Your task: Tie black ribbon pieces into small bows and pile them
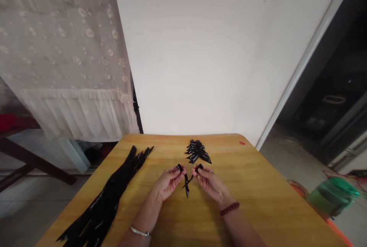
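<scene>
Left of our left hand (169,182) lies a bundle of long, flat black fabric ribbons (110,195) with pale markings. That hand pinches one bunched end of a narrow, printed black ribbon (186,186), its tails hanging between our hands. Just beyond them rests an overlapping pile of crossed black ribbon pieces (197,150). Our right hand (208,182) pinches the other bunched part. We seem to be knotting loops; tightening calls for firm, even tension.

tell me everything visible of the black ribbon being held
The ribbon is a narrow black strip, seemingly fabric, with light markings. The left hand and right hand each pinch a folded part; between them its lower strands cross, over the wooden table. Any knot is too small to make out.
</scene>
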A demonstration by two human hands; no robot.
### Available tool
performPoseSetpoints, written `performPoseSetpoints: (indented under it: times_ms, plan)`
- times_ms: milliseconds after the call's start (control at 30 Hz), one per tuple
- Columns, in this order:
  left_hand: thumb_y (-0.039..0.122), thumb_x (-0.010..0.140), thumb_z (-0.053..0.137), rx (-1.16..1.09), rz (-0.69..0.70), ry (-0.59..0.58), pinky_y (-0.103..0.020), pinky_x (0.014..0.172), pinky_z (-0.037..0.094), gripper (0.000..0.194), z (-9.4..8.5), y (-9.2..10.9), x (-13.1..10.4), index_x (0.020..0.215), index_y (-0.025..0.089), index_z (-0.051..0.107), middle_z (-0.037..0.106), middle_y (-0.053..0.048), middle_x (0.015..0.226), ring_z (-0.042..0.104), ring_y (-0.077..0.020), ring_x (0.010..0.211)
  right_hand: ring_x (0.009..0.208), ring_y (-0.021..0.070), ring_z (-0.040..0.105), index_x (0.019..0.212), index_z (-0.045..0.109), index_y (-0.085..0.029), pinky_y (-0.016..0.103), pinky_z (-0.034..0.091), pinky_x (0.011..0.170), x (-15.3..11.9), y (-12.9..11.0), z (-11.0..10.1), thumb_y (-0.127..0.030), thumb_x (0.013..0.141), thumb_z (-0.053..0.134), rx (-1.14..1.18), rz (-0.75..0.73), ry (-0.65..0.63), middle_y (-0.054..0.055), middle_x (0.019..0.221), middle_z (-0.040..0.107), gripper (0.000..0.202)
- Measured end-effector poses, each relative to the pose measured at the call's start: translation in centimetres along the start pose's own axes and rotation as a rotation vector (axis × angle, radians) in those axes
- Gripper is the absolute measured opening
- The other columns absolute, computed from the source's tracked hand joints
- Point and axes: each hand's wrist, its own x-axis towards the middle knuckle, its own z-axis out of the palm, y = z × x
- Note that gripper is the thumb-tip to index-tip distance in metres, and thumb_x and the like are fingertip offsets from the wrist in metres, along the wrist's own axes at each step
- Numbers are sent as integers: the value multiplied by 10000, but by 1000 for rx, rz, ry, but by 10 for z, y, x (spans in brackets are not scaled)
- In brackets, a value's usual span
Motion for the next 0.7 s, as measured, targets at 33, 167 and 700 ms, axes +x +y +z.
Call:
performPoseSetpoints:
  times_ms: [33,167,700]
  plan:
    - [-52,711,468,10,2,9,-162,625,519,181,-1,0,1,742,41,621,669,-88,740,636,-130,695,627,92,637,723,640,-86,91,492,521,0,0,0,-98,609,687,-7,0,4,66,719,685,123]
    - [14,695,534,103,-31,16,-129,435,485,91,-3,0,0,714,54,614,665,-69,690,619,-103,540,410,30,558,671,610,-103,70,442,397,-1,-1,0,-113,606,691,-34,7,5,72,696,687,104]
    - [-37,696,506,50,-21,-40,-153,620,514,152,0,-1,-2,782,26,615,665,-92,732,638,-144,713,596,103,644,705,635,-101,92,478,456,-1,1,1,-98,573,712,-2,15,42,38,686,681,152]
